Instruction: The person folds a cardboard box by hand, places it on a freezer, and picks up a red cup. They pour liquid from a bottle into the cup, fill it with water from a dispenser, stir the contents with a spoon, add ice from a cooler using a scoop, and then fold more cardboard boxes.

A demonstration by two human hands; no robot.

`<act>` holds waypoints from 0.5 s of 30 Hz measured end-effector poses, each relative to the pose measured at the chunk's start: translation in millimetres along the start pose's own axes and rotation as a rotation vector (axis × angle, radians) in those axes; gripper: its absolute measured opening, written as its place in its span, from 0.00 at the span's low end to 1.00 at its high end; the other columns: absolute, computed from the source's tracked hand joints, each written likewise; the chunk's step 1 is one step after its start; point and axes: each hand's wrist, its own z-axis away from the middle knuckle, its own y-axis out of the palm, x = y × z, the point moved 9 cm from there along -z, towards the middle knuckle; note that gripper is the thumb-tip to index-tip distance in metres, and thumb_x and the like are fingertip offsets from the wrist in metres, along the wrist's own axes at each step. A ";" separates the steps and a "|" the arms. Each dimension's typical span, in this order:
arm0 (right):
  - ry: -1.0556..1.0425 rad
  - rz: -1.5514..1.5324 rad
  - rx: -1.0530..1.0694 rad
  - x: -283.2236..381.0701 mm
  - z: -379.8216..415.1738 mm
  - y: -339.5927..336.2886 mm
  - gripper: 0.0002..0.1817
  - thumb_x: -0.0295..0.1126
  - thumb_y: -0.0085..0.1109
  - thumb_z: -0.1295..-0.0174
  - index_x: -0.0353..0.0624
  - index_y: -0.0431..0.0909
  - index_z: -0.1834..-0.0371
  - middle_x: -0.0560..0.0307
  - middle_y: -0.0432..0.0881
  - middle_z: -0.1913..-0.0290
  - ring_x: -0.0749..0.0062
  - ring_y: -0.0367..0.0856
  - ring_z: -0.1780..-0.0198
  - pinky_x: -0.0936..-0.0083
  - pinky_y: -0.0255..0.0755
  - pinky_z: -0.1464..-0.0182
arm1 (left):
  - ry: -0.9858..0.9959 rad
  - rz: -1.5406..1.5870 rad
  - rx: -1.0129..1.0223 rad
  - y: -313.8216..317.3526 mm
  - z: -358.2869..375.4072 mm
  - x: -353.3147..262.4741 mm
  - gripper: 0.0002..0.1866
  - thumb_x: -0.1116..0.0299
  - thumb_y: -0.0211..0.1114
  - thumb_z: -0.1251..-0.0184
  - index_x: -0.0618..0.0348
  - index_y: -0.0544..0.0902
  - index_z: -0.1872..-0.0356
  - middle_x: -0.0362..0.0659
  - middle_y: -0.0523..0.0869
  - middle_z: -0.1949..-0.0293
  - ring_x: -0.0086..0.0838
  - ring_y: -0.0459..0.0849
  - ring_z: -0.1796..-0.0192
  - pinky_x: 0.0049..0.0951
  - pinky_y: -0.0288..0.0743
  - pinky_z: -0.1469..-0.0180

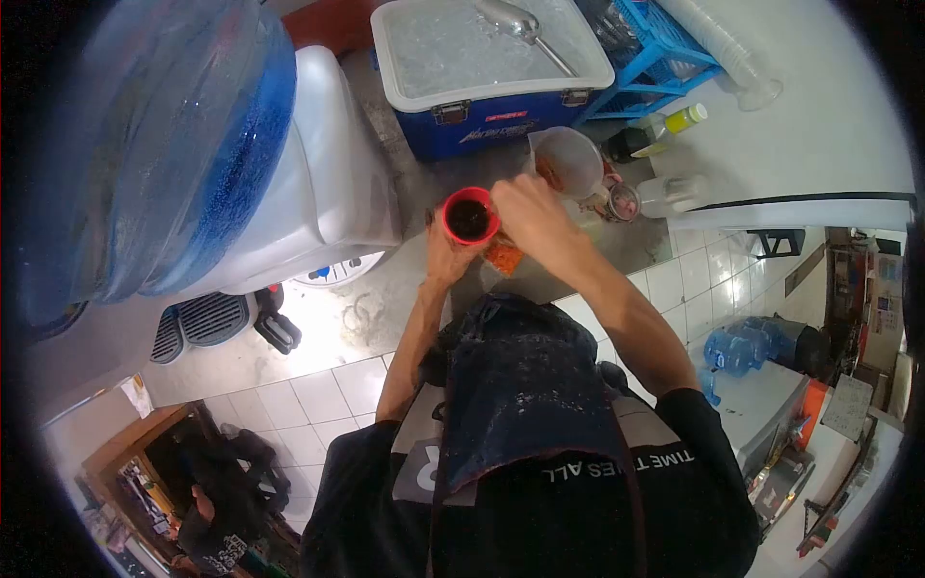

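Observation:
A red cup (469,194) with dark liquid inside stands upright over the counter. My left hand (445,252) is wrapped round its near left side. My right hand (526,214) is closed in a fist at the cup's right side, close to the rim; what it grips, if anything, is hidden. An orange packet (503,256) shows just below the cup, partly covered. Beyond my right hand is a clear plastic pitcher (575,154) with a brown residue or liquid in it.
A blue cooler (491,130) full of ice holds a metal scoop (525,27). To the left stands a white dispenser (332,164) with a big water bottle (183,144). A dark bottle (631,144) and a jar (623,201) sit at right. Another person (217,520) is lower left.

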 end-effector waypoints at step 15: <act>0.051 -0.187 0.047 29.8 55.6 -105.9 0.11 0.25 0.58 0.39 0.36 0.82 0.54 0.43 0.81 0.60 0.44 0.82 0.59 0.56 0.75 0.57 | -0.011 -0.067 -0.026 -1.2 -1.6 -3.7 0.38 0.52 0.83 0.53 0.59 0.77 0.42 0.51 0.82 0.46 0.48 0.78 0.42 0.49 0.66 0.36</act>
